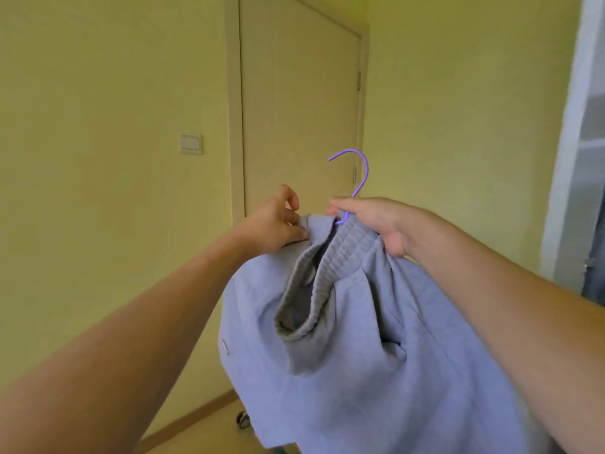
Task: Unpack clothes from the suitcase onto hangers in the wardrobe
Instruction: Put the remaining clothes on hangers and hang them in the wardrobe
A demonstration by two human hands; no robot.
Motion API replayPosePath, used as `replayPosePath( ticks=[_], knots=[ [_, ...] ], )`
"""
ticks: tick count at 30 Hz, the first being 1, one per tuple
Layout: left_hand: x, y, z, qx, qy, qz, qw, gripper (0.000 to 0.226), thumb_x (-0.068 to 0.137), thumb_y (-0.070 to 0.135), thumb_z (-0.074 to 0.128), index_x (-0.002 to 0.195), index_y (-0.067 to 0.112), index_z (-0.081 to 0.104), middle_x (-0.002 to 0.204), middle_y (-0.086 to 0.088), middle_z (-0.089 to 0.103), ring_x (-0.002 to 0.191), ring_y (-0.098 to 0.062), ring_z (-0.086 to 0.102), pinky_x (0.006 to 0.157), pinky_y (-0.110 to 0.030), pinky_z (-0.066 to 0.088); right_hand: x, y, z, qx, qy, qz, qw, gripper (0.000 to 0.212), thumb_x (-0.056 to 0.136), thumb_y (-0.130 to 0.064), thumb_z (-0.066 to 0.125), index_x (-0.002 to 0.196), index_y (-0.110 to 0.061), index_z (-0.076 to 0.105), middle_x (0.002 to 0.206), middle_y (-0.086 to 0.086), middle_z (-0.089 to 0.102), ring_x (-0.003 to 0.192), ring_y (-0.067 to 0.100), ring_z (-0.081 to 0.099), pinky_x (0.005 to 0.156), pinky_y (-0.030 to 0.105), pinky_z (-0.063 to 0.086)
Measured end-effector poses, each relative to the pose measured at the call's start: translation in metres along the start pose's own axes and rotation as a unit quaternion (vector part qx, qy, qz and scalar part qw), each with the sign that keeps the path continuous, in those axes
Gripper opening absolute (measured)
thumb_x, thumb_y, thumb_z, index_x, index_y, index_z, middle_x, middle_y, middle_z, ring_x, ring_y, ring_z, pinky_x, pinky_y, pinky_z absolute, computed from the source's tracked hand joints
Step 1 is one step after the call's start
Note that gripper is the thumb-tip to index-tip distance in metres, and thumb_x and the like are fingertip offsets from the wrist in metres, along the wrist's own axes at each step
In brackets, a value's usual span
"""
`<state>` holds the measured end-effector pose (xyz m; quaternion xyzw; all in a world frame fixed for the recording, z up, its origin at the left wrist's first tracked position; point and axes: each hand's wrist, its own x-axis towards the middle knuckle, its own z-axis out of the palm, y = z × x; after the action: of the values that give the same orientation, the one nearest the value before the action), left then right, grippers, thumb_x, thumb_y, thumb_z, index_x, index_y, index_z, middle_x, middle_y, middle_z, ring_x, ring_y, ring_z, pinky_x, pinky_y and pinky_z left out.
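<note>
A grey sweatshirt point(376, 355) with a ribbed collar hangs in front of me, draped over a purple hanger point(361, 173) whose hook sticks up above the collar. My left hand point(278, 224) pinches the fabric at the left side of the collar. My right hand point(376, 221) grips the collar and the hanger's neck together. The hanger's shoulders are hidden inside the garment. The suitcase is out of sight, apart from a small wheel point(243, 419) low on the floor.
A closed beige door point(294, 109) stands straight ahead in a yellow wall, with a light switch point(191, 144) to its left. A white wardrobe frame point(569, 142) runs down the right edge. Wooden floor shows at the bottom.
</note>
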<state>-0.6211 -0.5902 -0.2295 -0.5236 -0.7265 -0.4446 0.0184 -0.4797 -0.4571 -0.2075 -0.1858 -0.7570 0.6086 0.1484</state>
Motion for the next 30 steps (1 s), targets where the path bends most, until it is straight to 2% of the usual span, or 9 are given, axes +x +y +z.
replayPosePath(
  ticks=[4, 7, 9, 11, 18, 23, 25, 27, 30],
  knots=[
    [0.015, 0.057, 0.028, 0.005, -0.039, 0.060, 0.997, 0.042, 0.076, 0.008, 0.080, 0.094, 0.017, 0.043, 0.069, 0.007, 0.064, 0.052, -0.004, 0.053, 0.051, -0.016, 0.042, -0.053, -0.014, -0.048, -0.061, 0.031, 0.051, 0.996, 0.031, 0.094, -0.041, 0.058, 0.091, -0.012, 0.067, 0.072, 0.009, 0.071, 0.057, 0.019, 0.068, 0.055, 0.029, 0.056],
    [0.025, 0.109, 0.053, -0.004, -0.067, 0.117, 0.991, 0.046, 0.068, 0.011, 0.087, 0.082, 0.019, 0.044, 0.057, 0.011, 0.060, 0.044, 0.000, 0.048, 0.047, -0.017, 0.038, -0.102, -0.022, -0.090, -0.089, 0.055, 0.081, 0.991, 0.029, 0.094, -0.037, 0.055, 0.087, -0.012, 0.066, 0.075, 0.008, 0.071, 0.064, 0.021, 0.067, 0.069, 0.031, 0.055],
    [0.029, 0.154, 0.079, -0.016, -0.085, 0.157, 0.984, 0.044, 0.067, 0.013, 0.088, 0.077, 0.020, 0.045, 0.057, 0.008, 0.058, 0.043, 0.000, 0.045, 0.043, -0.016, 0.034, -0.143, -0.025, -0.125, -0.078, 0.101, 0.076, 0.989, 0.029, 0.093, -0.034, 0.054, 0.081, -0.011, 0.065, 0.072, 0.008, 0.071, 0.061, 0.021, 0.067, 0.071, 0.031, 0.053],
    [0.031, 0.198, 0.108, -0.022, -0.102, 0.196, 0.975, 0.042, 0.067, 0.017, 0.088, 0.075, 0.020, 0.047, 0.056, 0.007, 0.056, 0.043, -0.003, 0.043, 0.042, -0.017, 0.033, -0.182, -0.025, -0.158, -0.070, 0.162, 0.067, 0.982, 0.028, 0.094, -0.030, 0.054, 0.077, -0.010, 0.063, 0.066, 0.008, 0.070, 0.054, 0.019, 0.066, 0.059, 0.026, 0.054],
    [0.023, 0.323, 0.236, -0.034, -0.134, 0.282, 0.949, 0.035, 0.070, 0.026, 0.086, 0.076, 0.017, 0.053, 0.064, 0.003, 0.054, 0.053, -0.010, 0.043, 0.051, -0.024, 0.037, -0.306, 0.005, -0.269, -0.067, 0.359, 0.086, 0.927, 0.017, 0.088, -0.020, 0.060, 0.077, -0.007, 0.063, 0.059, 0.010, 0.068, 0.045, 0.021, 0.063, 0.044, 0.025, 0.053],
    [0.007, 0.375, 0.322, -0.105, -0.079, 0.312, 0.941, 0.029, 0.084, 0.041, 0.068, 0.075, 0.017, 0.055, 0.080, 0.004, 0.054, 0.078, -0.015, 0.052, 0.068, -0.028, 0.040, -0.373, 0.028, -0.342, -0.069, 0.456, 0.129, 0.878, 0.012, 0.082, -0.018, 0.056, 0.076, -0.007, 0.058, 0.066, 0.014, 0.063, 0.057, 0.026, 0.060, 0.060, 0.029, 0.052],
    [-0.004, 0.393, 0.352, -0.127, -0.170, 0.305, 0.928, 0.045, 0.084, 0.058, 0.063, 0.071, 0.017, 0.046, 0.080, 0.004, 0.048, 0.078, -0.014, 0.047, 0.069, -0.028, 0.037, -0.394, 0.037, -0.371, -0.071, 0.487, 0.142, 0.859, 0.011, 0.079, -0.018, 0.051, 0.072, -0.010, 0.051, 0.059, 0.011, 0.057, 0.051, 0.024, 0.054, 0.060, 0.028, 0.049],
    [-0.013, 0.409, 0.383, -0.100, -0.320, 0.262, 0.905, 0.052, 0.080, 0.069, 0.060, 0.073, 0.020, 0.042, 0.075, 0.005, 0.043, 0.070, -0.011, 0.042, 0.065, -0.025, 0.032, -0.409, 0.046, -0.396, -0.079, 0.516, 0.146, 0.840, 0.020, 0.085, -0.016, 0.047, 0.066, -0.010, 0.046, 0.045, 0.007, 0.051, 0.036, 0.019, 0.049, 0.045, 0.017, 0.044],
    [0.000, 0.428, 0.454, -0.038, -0.415, 0.271, 0.867, 0.048, 0.082, 0.057, 0.067, 0.065, 0.021, 0.040, 0.064, 0.007, 0.043, 0.059, -0.008, 0.040, 0.057, -0.021, 0.030, -0.422, 0.063, -0.438, -0.063, 0.540, 0.137, 0.828, 0.028, 0.097, -0.029, 0.049, 0.080, -0.008, 0.057, 0.052, 0.006, 0.058, 0.036, 0.018, 0.054, 0.037, 0.015, 0.041]
  ],
)
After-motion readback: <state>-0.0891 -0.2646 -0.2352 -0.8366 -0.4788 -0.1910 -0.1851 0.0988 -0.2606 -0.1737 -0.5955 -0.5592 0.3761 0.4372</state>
